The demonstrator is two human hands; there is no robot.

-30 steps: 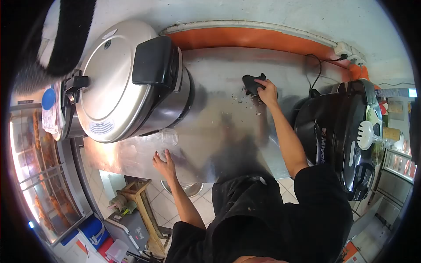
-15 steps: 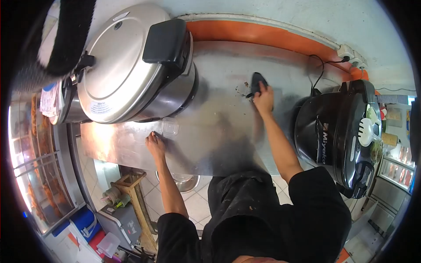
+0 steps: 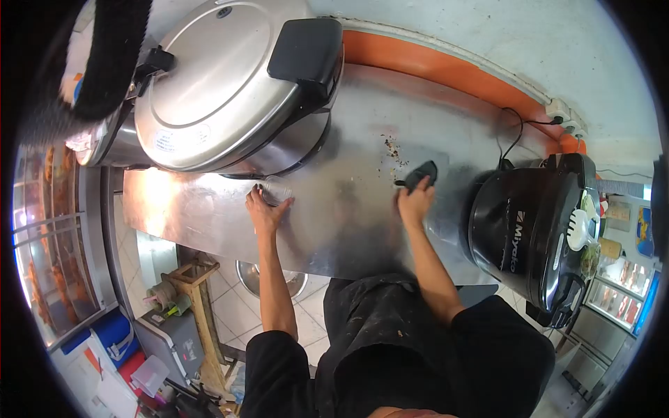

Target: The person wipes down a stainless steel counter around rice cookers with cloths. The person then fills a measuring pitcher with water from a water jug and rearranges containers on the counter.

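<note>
My right hand (image 3: 416, 202) is closed on a dark cloth (image 3: 422, 175), pressed against the metal tabletop (image 3: 348, 230). Just beyond the cloth lie scattered dark and yellowish crumbs (image 3: 391, 150). On the left, my left hand (image 3: 266, 212) has its thumb and fingers around the near side of a small clear plastic container (image 3: 279, 189). The hand partly hides that container, which sits close to the big steel cooker.
A large steel cooker (image 3: 216, 76) with a black handle fills the back left. At right stands a black Miyako cooker (image 3: 502, 230) with a white slotted spoon (image 3: 578, 230) on it. A cord runs to wall sockets (image 3: 557, 110). A metal bowl (image 3: 282, 279) is below the table.
My right hand has drawn the cloth nearer to me, and the crumbs are more spread out. My left hand has moved from beside the plastic container to around it. The camera view has shifted.
</note>
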